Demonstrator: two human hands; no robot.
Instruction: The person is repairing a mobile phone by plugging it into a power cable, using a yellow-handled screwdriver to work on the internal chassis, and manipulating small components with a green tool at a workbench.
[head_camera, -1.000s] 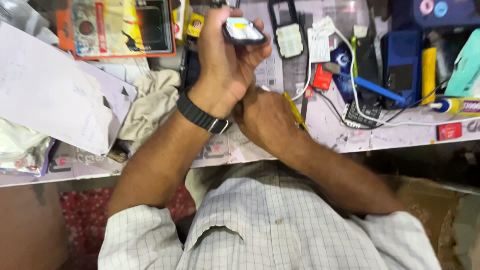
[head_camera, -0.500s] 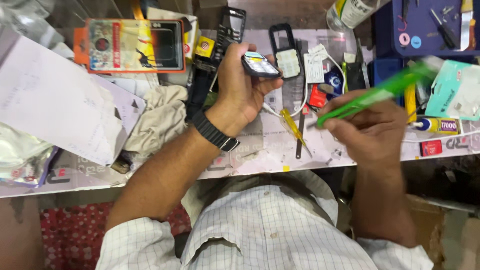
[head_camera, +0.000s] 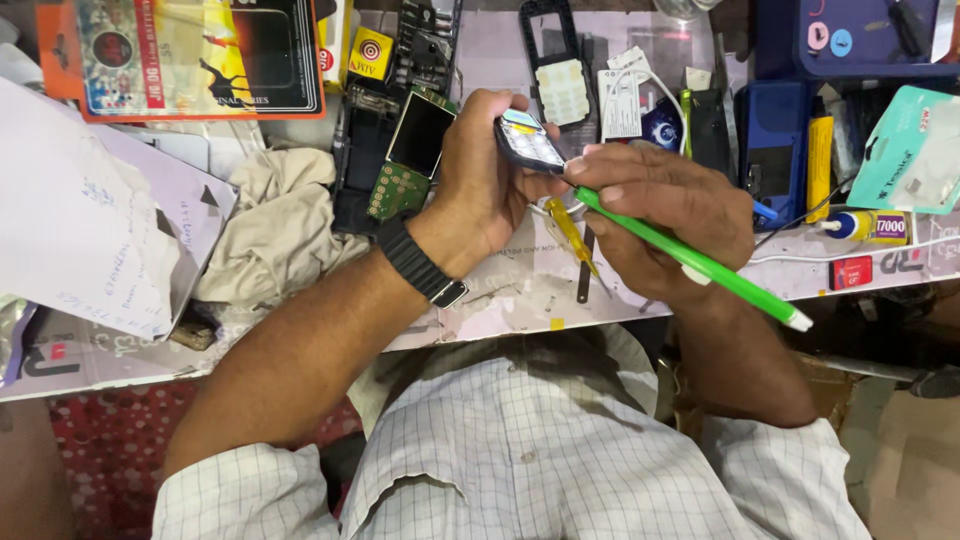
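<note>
Two hands busy mid-frame: left hand (head_camera: 480, 185) grips a small keypad phone (head_camera: 527, 142), right hand (head_camera: 665, 215) pinches a green tool (head_camera: 690, 258) at its edge; phone's not opened yet.

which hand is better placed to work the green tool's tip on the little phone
Right. The right hand already grips the green tool pen-style, its front end meeting the small phone. The left hand is wrapped around the phone, holding it up above the bench.
</note>
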